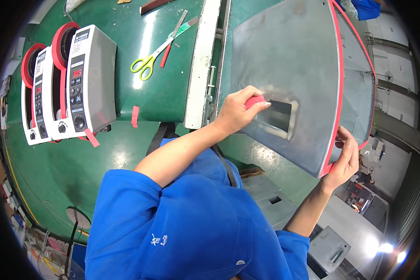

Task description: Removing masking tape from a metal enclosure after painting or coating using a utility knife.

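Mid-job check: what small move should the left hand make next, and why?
Probably set the red piece, partly hidden by the fingers, against the rim of the rectangular opening: the left hand holds it right there, and the visible rim shows no red, while a red strip lines the grey panel's edge. The right hand at its corner could steady it.

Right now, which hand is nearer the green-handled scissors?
Left: the left hand is at the gray panel, right of and below the scissors in the picture; the right hand farther right, at its red edge.
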`<state>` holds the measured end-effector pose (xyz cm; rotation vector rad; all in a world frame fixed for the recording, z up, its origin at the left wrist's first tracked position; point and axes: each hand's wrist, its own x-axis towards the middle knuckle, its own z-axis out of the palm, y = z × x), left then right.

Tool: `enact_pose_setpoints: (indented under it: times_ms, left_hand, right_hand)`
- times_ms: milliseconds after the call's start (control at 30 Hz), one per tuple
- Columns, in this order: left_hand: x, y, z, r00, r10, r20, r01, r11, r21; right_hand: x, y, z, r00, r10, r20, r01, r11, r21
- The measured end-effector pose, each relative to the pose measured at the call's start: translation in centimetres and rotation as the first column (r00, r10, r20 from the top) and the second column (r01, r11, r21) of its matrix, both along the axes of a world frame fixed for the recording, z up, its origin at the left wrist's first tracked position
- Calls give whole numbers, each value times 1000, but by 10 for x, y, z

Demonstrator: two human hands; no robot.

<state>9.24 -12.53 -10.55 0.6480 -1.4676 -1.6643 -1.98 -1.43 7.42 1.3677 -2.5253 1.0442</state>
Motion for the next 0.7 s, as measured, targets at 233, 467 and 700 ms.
enact_pose_setpoints:
  times_ms: [233, 467, 700]
  left_hand:
    - [-3, 3, 16, 998, 23, -57, -29, 995, -97]
    - [-4, -6, 40, 997, -11, -81, 1, 992, -127]
    - [-4, -7, 33, 997, -17, -74, 5, 987, -163]
  right_hand:
    - [-3, 0, 0, 1000, 10, 7, -10, 1000, -13]
    - [0, 1, -1, 1000, -5, 11, 5, 1000, 2]
    - [0, 0, 2, 1000, -9, -6, 9, 1000, 20]
